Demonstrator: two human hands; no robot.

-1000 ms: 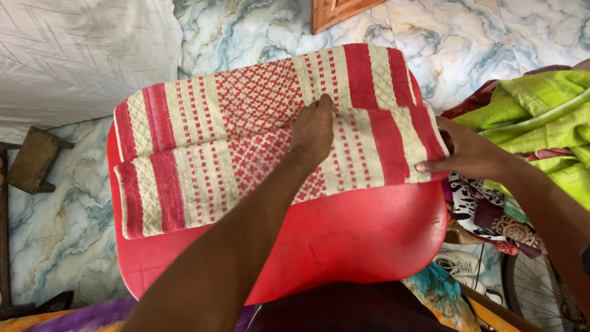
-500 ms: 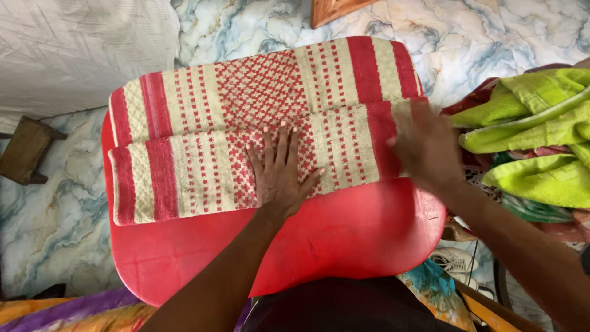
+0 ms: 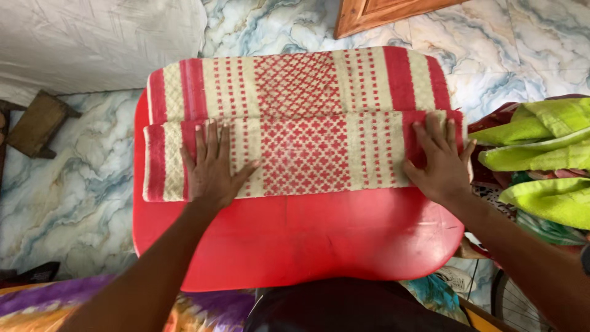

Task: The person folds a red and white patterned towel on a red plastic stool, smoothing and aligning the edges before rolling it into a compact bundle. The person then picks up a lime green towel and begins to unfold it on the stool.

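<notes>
Pressing flat with open palms, left hand [image 3: 212, 166] and right hand [image 3: 437, 161] pin each end of the folded red-and-cream woven towel [image 3: 307, 123] so it stays creased on the red plastic stool [image 3: 307, 240].

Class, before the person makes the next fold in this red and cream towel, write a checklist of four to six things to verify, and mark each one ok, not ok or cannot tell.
1. Left hand flat on the towel near its left end: ok.
2. Right hand flat on the towel's right end: ok.
3. Folded layer lies smooth, no visible bunching between the hands: ok.
4. Towel fully supported by the red table: not ok, its right end looks to reach past the table's edge.
5. Bare table surface in front of the towel: ok.
6. Edges of the hidden lower layer aligned: cannot tell.
</notes>
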